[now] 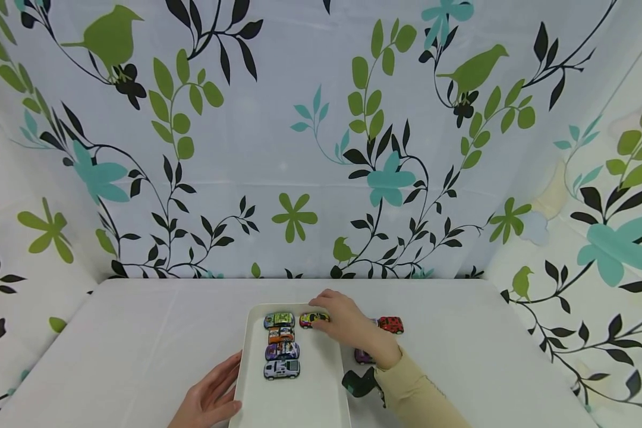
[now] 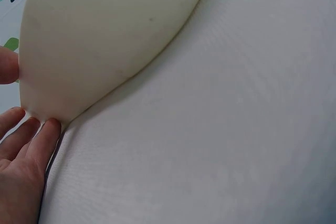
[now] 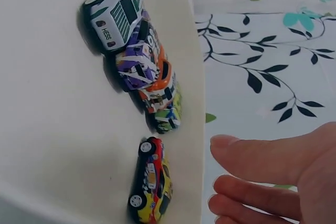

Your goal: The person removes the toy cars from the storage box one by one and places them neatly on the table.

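Note:
A white tray [image 1: 312, 392] lies on the table, with my left hand [image 1: 205, 395] at its left wall. In the left wrist view the left fingertips [image 2: 51, 127] touch the tray's edge. Four toy cars form a column inside: a green one [image 1: 279, 320], an orange one [image 1: 281, 335], a purple one [image 1: 282, 351] and a silver-white one [image 1: 281, 370]. Beside the green car is a yellow-and-red toy car [image 1: 311, 320]. My right hand [image 1: 348, 321] is over the tray's far right corner; the right wrist view shows its fingers apart from that car.
Right of the tray, a red toy car with dark spots [image 1: 391, 324] stands on the white table [image 1: 460, 356]. A dark purple toy car [image 1: 362, 356] is partly hidden by the right forearm. A leaf-patterned cloth [image 1: 321, 178] hangs behind the table.

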Demonstrator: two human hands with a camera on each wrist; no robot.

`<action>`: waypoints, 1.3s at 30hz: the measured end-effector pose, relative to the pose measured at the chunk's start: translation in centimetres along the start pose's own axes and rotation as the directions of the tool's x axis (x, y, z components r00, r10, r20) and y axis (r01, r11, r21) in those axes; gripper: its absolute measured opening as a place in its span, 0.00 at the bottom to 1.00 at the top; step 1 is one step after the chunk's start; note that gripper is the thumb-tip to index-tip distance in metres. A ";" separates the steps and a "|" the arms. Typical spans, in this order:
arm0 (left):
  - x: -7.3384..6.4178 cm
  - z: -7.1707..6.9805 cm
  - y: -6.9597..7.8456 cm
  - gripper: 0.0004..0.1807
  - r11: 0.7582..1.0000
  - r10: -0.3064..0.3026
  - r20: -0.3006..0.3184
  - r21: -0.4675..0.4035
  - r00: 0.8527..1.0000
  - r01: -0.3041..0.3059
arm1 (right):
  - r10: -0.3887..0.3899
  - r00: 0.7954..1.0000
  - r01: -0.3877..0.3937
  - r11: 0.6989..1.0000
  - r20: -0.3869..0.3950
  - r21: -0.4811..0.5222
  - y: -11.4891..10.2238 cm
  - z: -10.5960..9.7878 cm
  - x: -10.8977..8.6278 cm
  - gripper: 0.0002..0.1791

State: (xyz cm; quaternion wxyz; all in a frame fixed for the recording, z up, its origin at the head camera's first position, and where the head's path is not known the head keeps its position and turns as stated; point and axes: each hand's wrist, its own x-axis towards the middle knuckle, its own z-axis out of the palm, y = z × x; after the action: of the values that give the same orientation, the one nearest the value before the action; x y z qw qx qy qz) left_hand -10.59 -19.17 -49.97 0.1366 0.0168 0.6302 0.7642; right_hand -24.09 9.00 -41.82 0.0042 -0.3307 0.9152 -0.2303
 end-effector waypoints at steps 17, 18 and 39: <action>0.3 -0.4 -0.6 0.45 0.999 -0.013 0.051 -0.037 0.999 0.015 | 0.082 0.994 -0.071 0.987 0.071 -0.142 -0.7 1.9 1.4 0.15; 0.3 -0.4 -0.6 0.46 0.999 -0.012 0.050 -0.035 0.999 0.014 | 0.075 0.995 -0.064 0.986 0.069 -0.152 -0.7 2.0 1.4 0.15; 0.1 -0.4 -0.4 0.46 1.000 0.006 0.032 -0.012 0.999 -0.006 | 0.026 0.997 -0.011 0.977 0.067 -0.215 -0.3 3.2 1.0 0.18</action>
State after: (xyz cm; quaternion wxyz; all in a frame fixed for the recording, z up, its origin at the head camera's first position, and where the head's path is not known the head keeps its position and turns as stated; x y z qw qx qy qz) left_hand -10.73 -19.49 -50.43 0.1444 0.0299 0.6232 0.7680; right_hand -24.18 6.86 -44.36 0.0026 -0.3286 0.9370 -0.1188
